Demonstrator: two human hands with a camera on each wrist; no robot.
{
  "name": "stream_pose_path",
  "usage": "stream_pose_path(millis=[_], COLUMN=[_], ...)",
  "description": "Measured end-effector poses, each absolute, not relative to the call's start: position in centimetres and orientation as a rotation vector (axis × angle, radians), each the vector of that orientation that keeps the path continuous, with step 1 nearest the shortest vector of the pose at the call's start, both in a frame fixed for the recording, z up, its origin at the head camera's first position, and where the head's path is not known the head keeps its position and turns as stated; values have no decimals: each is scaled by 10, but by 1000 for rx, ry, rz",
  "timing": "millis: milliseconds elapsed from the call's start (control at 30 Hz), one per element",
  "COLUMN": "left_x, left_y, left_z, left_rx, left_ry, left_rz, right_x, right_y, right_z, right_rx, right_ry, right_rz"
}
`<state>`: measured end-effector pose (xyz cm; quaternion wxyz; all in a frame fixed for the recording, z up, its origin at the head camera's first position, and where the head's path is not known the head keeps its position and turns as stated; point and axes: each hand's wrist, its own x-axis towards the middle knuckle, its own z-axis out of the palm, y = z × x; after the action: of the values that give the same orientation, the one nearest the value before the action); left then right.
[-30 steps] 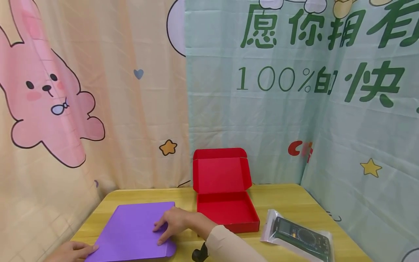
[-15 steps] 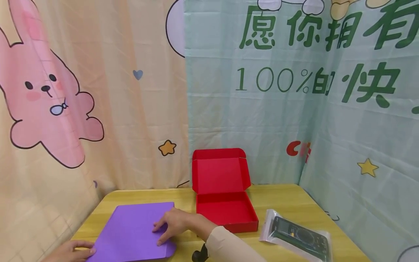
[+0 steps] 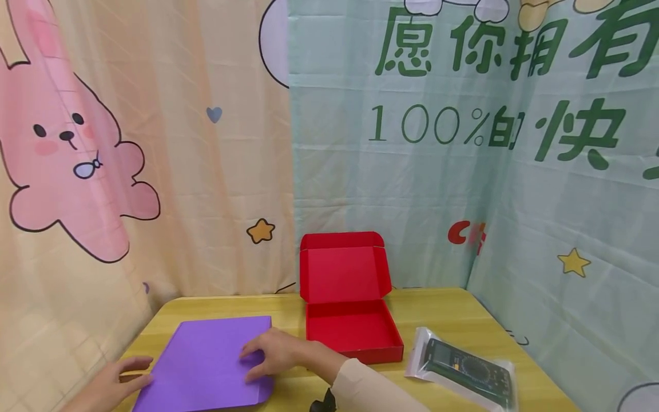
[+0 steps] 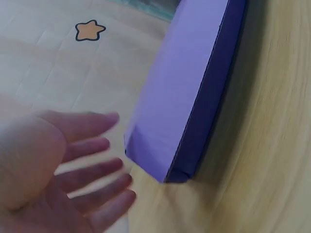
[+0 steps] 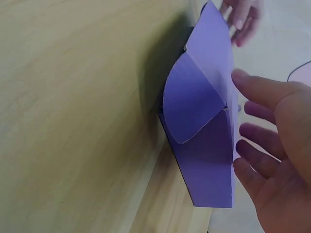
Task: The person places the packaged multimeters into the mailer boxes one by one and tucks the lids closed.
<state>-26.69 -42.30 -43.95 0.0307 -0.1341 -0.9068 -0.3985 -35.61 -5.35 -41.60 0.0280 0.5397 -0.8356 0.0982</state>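
Observation:
A purple cardboard box point(image 3: 206, 360) lies on the table at the left, its lid folded down. At its near right corner a rounded flap point(image 5: 194, 99) sticks out, seen in the right wrist view. My right hand point(image 3: 280, 355) is over the box's right part, fingertips right at the top surface, fingers loosely bent and spread. Beside the box's left edge is my left hand point(image 3: 115, 380), its fingers apart and relaxed. The left wrist view has that hand point(image 4: 73, 170) with a gap between its fingertips and the box's end point(image 4: 165, 160).
Behind, a red box point(image 3: 355, 329) stands with its lid raised. A multimeter point(image 3: 465, 366) in a clear plastic bag lies at the right. A small black object point(image 3: 323, 403) shows under the right forearm. Printed curtains point(image 3: 216, 171) hang behind the wooden table point(image 3: 437, 309).
My left hand has come off the box's left corner and its fingers have spread. The right hand stays nearly in place. The whole view has shifted slightly.

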Motion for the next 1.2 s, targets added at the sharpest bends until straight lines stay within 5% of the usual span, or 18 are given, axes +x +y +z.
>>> stream_pose_path(millis=[433, 733, 1200], left_x=[-285, -285, -284], left_y=[-376, -384, -390], left_z=[-455, -449, -452], left_rx=[-721, -772, -884], left_ry=[-2402, -2560, -2558], left_rz=[-530, -607, -750], right_x=[-322, -299, -294], right_y=[-29, -31, -44], right_z=[-428, -441, -453], right_rx=[1193, 776, 461], right_ry=[-2687, -2931, -2817], right_rz=[668, 1325, 1649])
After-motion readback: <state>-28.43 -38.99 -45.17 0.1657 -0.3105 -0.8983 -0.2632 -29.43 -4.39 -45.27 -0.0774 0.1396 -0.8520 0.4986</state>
